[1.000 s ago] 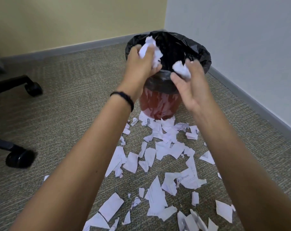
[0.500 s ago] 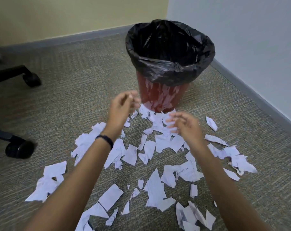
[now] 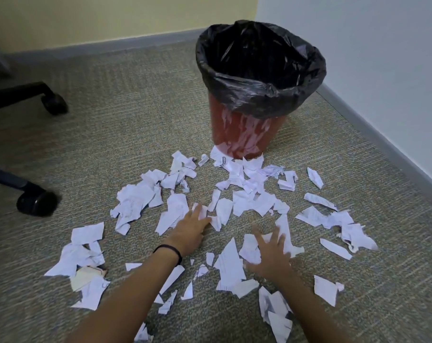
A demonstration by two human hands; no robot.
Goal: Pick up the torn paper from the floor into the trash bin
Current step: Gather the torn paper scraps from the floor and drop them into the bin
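Reaching low over the floor (image 3: 111,144), the person is at the gathering step: both hands are among the scraps and neither one holds anything. The left hand (image 3: 191,230), with a dark band (image 3: 169,251) at the wrist, lies with its fingers straight and close together, the tips touching a scrap near the middle of the scatter. The right hand (image 3: 272,253) is splayed wide over another scrap; it is blurred, so I cannot tell whether it presses the paper or hangs just above it.

The torn paper (image 3: 135,201) lies all over the carpet in front of the trash bin (image 3: 244,137), from pieces touching the bin's foot out to loose ones near the person's arms and off toward the wall (image 3: 383,70) on the right. The bin stands upright beyond the hands, its black liner (image 3: 259,100) folded over the rim and its mouth open. What is inside cannot be seen from here. A chair's casters (image 3: 36,203) stand well apart on the left.

Judging by how much paper lies out, the job is far from finished. The next move seems to call for raking the nearest pieces together, closing the fingers round a bunch, and lifting it over the rim. Thin flat scraps on carpet are likely to slip free, so bunching them firmly would help.
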